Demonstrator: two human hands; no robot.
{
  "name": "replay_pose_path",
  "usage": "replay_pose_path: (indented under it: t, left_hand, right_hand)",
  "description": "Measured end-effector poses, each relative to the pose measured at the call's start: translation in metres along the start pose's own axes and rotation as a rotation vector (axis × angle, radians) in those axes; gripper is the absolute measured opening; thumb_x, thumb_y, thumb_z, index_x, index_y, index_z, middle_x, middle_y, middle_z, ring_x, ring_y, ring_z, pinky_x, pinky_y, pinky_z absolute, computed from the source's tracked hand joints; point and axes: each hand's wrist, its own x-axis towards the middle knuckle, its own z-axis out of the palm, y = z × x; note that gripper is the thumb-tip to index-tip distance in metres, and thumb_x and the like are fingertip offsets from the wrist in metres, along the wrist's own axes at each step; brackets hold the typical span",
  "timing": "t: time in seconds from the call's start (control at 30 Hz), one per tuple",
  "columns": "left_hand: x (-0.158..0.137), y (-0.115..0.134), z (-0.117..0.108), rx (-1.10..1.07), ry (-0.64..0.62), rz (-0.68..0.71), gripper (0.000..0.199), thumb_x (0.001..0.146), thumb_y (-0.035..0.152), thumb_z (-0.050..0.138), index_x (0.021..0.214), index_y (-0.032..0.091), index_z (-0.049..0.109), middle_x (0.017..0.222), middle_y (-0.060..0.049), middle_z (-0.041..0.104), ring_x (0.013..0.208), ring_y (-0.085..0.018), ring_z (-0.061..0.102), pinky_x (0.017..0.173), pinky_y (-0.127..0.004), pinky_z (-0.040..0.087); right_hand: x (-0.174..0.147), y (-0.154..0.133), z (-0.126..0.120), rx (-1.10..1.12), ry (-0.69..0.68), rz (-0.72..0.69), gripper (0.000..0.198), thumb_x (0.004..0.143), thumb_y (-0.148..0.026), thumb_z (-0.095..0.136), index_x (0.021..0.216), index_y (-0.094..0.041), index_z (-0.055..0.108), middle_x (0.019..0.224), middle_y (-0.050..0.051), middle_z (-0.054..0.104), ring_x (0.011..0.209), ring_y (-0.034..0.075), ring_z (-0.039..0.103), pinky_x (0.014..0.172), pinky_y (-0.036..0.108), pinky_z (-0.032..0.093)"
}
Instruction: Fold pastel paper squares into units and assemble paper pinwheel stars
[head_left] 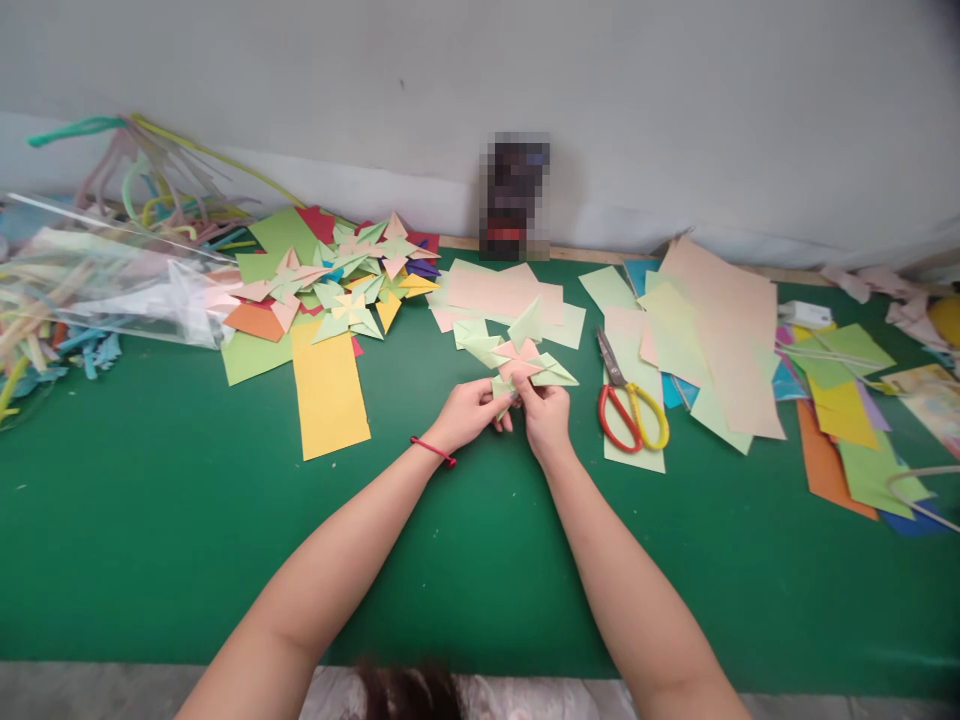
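A folded paper flower (519,358) with pale green points and a pink middle is held up over the green table. My left hand (471,412), with a red cord bracelet at the wrist, pinches its lower green point. On the other side, my right hand (546,415) grips the same flower near its pink middle, thumb on top. Some of the fingers are hidden behind the paper. Scissors (632,405) with one red and one yellow handle lie to the right of my right hand, on a pale green paper strip (634,463).
Finished paper flowers (349,305) pile up at the back left, above a yellow sheet (330,395). Pink and green sheets (739,340) lie at the right, beside coloured paper (862,440). Pipe cleaners and a clear plastic bag (112,290) crowd the far left. A blurred dark object (516,195) leans against the wall.
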Motion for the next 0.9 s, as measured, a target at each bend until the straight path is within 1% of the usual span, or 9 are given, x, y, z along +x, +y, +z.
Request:
replay_pose_path:
  t: [0.2, 0.33, 0.43, 0.57, 0.67, 0.9]
  left_hand:
    - [0.0000, -0.0010, -0.0014, 0.020, -0.008, 0.018, 0.030, 0.082, 0.042, 0.051, 0.079, 0.013, 0.054, 0.052, 0.001, 0.059, 0.046, -0.009, 0.056, 0.051, -0.020, 0.046]
    - [-0.0001, -0.0008, -0.0006, 0.032, -0.004, 0.016, 0.029, 0.082, 0.042, 0.050, 0.081, 0.013, 0.054, 0.050, 0.002, 0.058, 0.043, -0.009, 0.054, 0.048, -0.019, 0.044]
    - [-0.0003, -0.0002, -0.0001, 0.046, -0.001, 0.018, 0.027, 0.082, 0.041, 0.051, 0.082, 0.014, 0.055, 0.050, 0.002, 0.058, 0.044, -0.009, 0.055, 0.050, -0.019, 0.045]
    - [-0.0005, 0.0004, -0.0001, 0.029, -0.034, -0.009, 0.026, 0.081, 0.040, 0.051, 0.084, 0.014, 0.055, 0.053, 0.001, 0.060, 0.047, -0.011, 0.057, 0.051, -0.021, 0.046]
    - [-0.0005, 0.0003, -0.0006, 0.051, -0.044, -0.004, 0.025, 0.082, 0.039, 0.050, 0.081, 0.014, 0.055, 0.051, 0.001, 0.060, 0.046, -0.010, 0.056, 0.052, -0.021, 0.046]
    - [-0.0007, -0.0021, -0.0013, 0.074, -0.032, 0.002, 0.026, 0.083, 0.040, 0.048, 0.082, 0.015, 0.054, 0.047, 0.003, 0.057, 0.039, -0.009, 0.053, 0.044, -0.018, 0.041]
  right_hand:
    - [-0.0010, -0.0015, -0.0003, -0.029, -0.018, -0.018, 0.026, 0.067, -0.038, 0.068, 0.065, -0.013, 0.059, 0.057, -0.002, 0.055, 0.052, 0.009, 0.046, 0.050, 0.022, 0.039]
    - [-0.0008, -0.0005, 0.0001, -0.008, -0.007, -0.018, 0.026, 0.067, -0.037, 0.068, 0.064, -0.012, 0.059, 0.056, -0.002, 0.055, 0.051, 0.009, 0.047, 0.049, 0.022, 0.039]
    - [-0.0002, 0.0009, 0.0002, 0.009, 0.014, -0.018, 0.026, 0.067, -0.037, 0.068, 0.065, -0.012, 0.060, 0.057, -0.001, 0.055, 0.051, 0.009, 0.046, 0.050, 0.022, 0.039]
    - [0.0009, 0.0027, 0.0001, 0.041, 0.046, 0.011, 0.028, 0.066, -0.038, 0.068, 0.068, -0.011, 0.063, 0.062, 0.000, 0.059, 0.055, 0.009, 0.049, 0.054, 0.023, 0.041]
    - [0.0013, 0.0033, 0.0002, 0.065, 0.048, 0.025, 0.029, 0.065, -0.039, 0.069, 0.070, -0.011, 0.063, 0.066, 0.001, 0.060, 0.057, 0.010, 0.050, 0.055, 0.024, 0.042]
    - [0.0006, 0.0026, 0.0002, 0.029, 0.028, 0.023, 0.031, 0.065, -0.043, 0.067, 0.063, -0.013, 0.058, 0.056, -0.002, 0.053, 0.051, 0.008, 0.044, 0.050, 0.023, 0.038]
